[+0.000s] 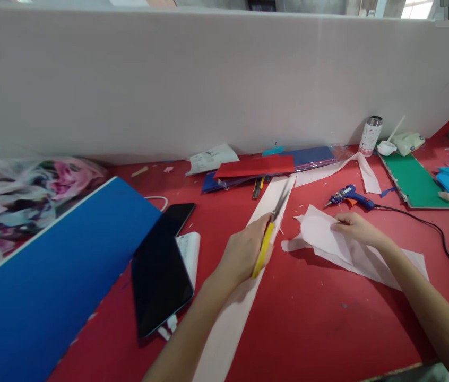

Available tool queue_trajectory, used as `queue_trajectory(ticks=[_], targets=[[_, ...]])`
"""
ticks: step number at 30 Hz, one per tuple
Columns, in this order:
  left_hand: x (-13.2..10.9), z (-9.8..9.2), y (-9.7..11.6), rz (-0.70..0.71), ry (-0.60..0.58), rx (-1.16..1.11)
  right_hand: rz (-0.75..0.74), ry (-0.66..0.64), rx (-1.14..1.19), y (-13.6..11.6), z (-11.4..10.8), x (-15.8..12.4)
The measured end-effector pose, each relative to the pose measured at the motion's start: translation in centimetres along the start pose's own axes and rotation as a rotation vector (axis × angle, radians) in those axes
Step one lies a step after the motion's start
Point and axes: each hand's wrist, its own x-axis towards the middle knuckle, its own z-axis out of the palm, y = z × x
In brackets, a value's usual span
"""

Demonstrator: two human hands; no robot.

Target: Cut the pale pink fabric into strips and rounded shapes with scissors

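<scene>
Yellow-handled scissors (265,249) are in my left hand (244,252), fingers wrapped round the handles. Their blades point away from me and lie over a long pale pink strip (224,326), which runs from the near edge towards the back. I cannot tell whether the blades are fully closed. My right hand (354,227) pinches the upper edge of some loose pale pink cloth (320,228). That cloth is crumpled, and part of it spreads out under my right forearm. A blue glue gun (347,196) lies just beyond my right hand.
To the left are a blue board (69,276), a black tablet (161,286), a white power bank (192,252) and a bag of scraps (65,180). Red and blue sheets (256,167) and a cutter (257,188) lie behind. A bottle (371,137) and green board (415,183) stand back right.
</scene>
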Motion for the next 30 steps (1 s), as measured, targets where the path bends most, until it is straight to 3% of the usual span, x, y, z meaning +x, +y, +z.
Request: queue_trajectory(ticks=[8, 19, 30], targets=[[-0.2, -0.3, 1.0, 0.105, -0.125, 0.111, -0.063, 0.063, 0.041, -0.4, -1.1, -0.1], [-0.3, 1.5, 0.6, 0.193, -0.047, 0.148, -0.060, 0.030, -0.007, -0.7, -1.2, -0.5], [-0.3, 1.4, 0.8, 0.196, -0.053, 0.150, -0.063, 0.022, -0.025, -0.9, -1.2, -0.6]])
